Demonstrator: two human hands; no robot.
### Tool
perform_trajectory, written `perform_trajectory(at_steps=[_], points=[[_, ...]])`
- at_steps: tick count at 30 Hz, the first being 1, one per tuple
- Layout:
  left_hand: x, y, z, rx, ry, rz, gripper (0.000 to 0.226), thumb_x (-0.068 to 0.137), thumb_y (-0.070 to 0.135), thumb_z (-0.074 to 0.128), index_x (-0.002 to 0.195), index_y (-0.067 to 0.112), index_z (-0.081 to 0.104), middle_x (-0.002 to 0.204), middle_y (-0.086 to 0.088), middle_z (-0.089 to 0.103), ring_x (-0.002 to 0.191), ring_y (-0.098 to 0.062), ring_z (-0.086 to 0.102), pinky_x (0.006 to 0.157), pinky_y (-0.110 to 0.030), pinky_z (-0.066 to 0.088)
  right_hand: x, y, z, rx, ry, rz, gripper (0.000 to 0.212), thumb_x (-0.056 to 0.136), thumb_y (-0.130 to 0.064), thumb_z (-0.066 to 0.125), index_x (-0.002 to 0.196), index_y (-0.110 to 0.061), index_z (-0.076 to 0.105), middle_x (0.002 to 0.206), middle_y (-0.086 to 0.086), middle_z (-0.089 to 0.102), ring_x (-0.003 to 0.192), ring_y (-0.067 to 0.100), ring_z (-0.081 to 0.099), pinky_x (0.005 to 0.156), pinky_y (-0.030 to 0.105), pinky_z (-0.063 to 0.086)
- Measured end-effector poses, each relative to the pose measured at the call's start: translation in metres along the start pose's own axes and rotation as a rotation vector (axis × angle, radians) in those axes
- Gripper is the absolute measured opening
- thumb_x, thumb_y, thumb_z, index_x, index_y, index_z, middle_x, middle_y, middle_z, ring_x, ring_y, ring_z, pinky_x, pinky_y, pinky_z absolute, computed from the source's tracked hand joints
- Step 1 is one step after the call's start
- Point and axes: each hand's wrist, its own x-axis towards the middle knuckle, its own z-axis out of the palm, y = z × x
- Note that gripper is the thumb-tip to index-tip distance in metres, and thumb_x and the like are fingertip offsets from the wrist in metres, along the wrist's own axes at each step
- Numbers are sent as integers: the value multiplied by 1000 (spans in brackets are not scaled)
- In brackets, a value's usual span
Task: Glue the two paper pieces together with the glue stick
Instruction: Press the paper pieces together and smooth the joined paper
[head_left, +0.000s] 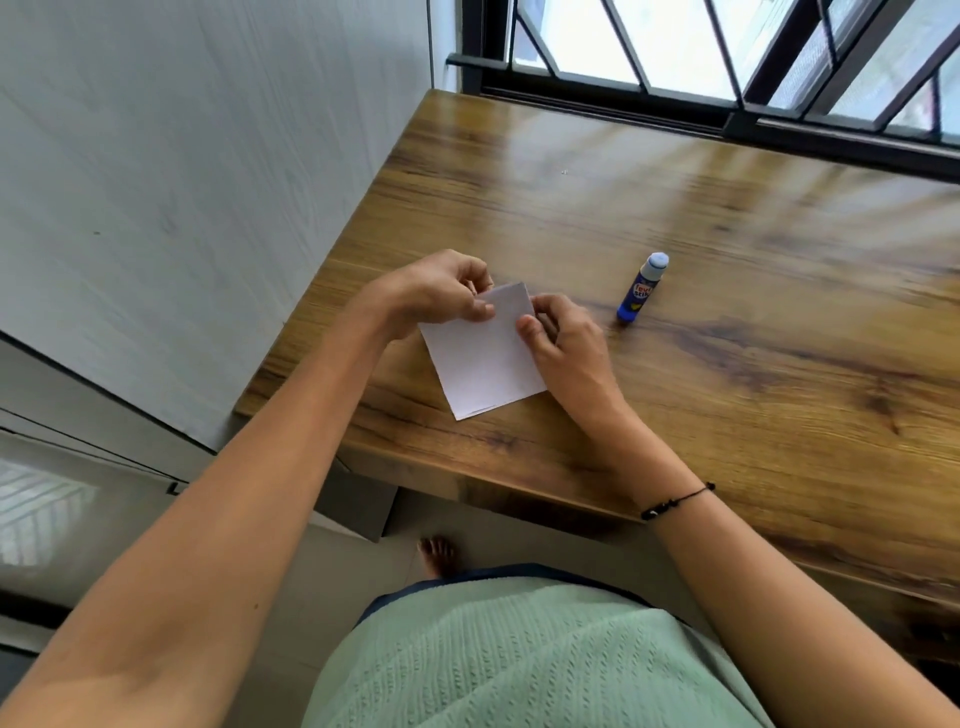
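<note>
White paper is the centre of things here: two thin, roughly square white paper pieces (483, 358) lie stacked near the left front corner of the brown wood-grain surface (727, 364), one almost exactly over the other, so that only a thin sliver of the lower sheet shows along the near edge. Both hands work at the far end of the stack. The left hand (441, 288) has its fingers curled, thumb on top, pinching the far left corner; the right hand (563, 343) pinches the far right edge in the same way, thumb pressed onto the top sheet. That far end appears lifted slightly off the wood while the near end rests flat, which suggests the person is either squaring the edges up or peeling the sheets apart there; which of the two cannot be told.

The small blue glue stick with a pale rounded cap (640, 291) stands tilted-looking under the wide lens, just right of the right hand and apart from the paper. It seems parked within easy reach of that hand, ready to be picked up or just put aside.

Whether any glue is already on the paper is impossible to make out, since the facing sides are hidden. The fingertips under the sheets are covered too. The label on the stick is too small to read fully. The thin black cord bracelet (675, 501) sits on the right wrist, and the barred window (727, 52) beyond the surface is cut off at the top.
</note>
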Motion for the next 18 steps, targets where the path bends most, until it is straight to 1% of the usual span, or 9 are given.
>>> perform_trajectory(at_steps=[1, 3, 4, 6, 7, 11, 13, 15, 18], points=[[-1, 2, 0, 7, -20, 20, 9, 86, 12, 59, 79, 16, 55, 77, -1, 55, 70, -15, 55, 59, -24, 45, 4, -3, -3, 64, 3, 15, 14, 90, -23, 52, 94, -12, 59, 91, 9, 62, 90, 28, 58, 77, 45, 50], [-3, 8, 1, 18, -13, 80, 6, 88, 18, 58, 86, 13, 58, 78, -1, 56, 70, -14, 53, 60, -24, 43, 10, -10, -6, 88, 12, -6, 16, 90, -21, 53, 82, -8, 58, 79, 10, 61, 75, 25, 57, 62, 34, 45], [-2, 11, 2, 43, 30, 124, 12, 88, 21, 57, 88, 10, 60, 79, -2, 56, 70, -14, 52, 60, -24, 41, 12, -14, -7, 87, 23, -33, 18, 89, -21, 54, 80, -6, 59, 75, 10, 61, 70, 23, 55, 59, 28, 40], [2, 16, 6, 152, 199, 210, 20, 89, 21, 57, 86, 2, 61, 77, -4, 56, 71, -15, 49, 57, -23, 36, 15, -22, -8, 93, 50, -69, 18, 88, -21, 55, 79, -6, 60, 72, 5, 59, 66, 17, 51, 53, 16, 33], [3, 18, 7, 204, 292, 248, 20, 88, 19, 57, 83, 0, 62, 75, -4, 56, 71, -16, 49, 56, -22, 35, 17, -24, -10, 100, 63, -73, 18, 88, -21, 55, 78, -7, 61, 70, 3, 58, 63, 14, 49, 51, 15, 32], [5, 17, 4, 226, 519, 292, 21, 87, 17, 56, 74, 1, 59, 60, 1, 49, 65, -16, 46, 55, -26, 32, 22, -21, -16, 94, 69, -39, 17, 87, -19, 56, 75, -9, 62, 68, 1, 57, 64, 15, 48, 53, 21, 33], [6, 10, -2, 140, 598, 263, 21, 87, 17, 55, 70, 5, 56, 58, 3, 47, 58, -12, 43, 56, -24, 32, 17, -13, -16, 99, 58, -6, 16, 87, -19, 56, 74, -12, 63, 68, 3, 60, 66, 17, 52, 57, 24, 38], [4, 2, -6, 61, 645, 233, 23, 88, 16, 55, 66, 11, 51, 56, 7, 45, 54, -6, 41, 52, -21, 32, 13, -9, -14, 129, 37, 38, 16, 87, -19, 57, 74, -13, 64, 71, 5, 66, 70, 19, 60, 65, 29, 47], [6, -13, -3, -111, 695, 155, 25, 89, 15, 51, 64, 14, 49, 58, 6, 47, 55, -8, 42, 49, -21, 33, 17, -12, -10, 230, 35, 90, 16, 88, -19, 55, 74, -15, 63, 74, 6, 68, 72, 20, 64, 72, 37, 55]])
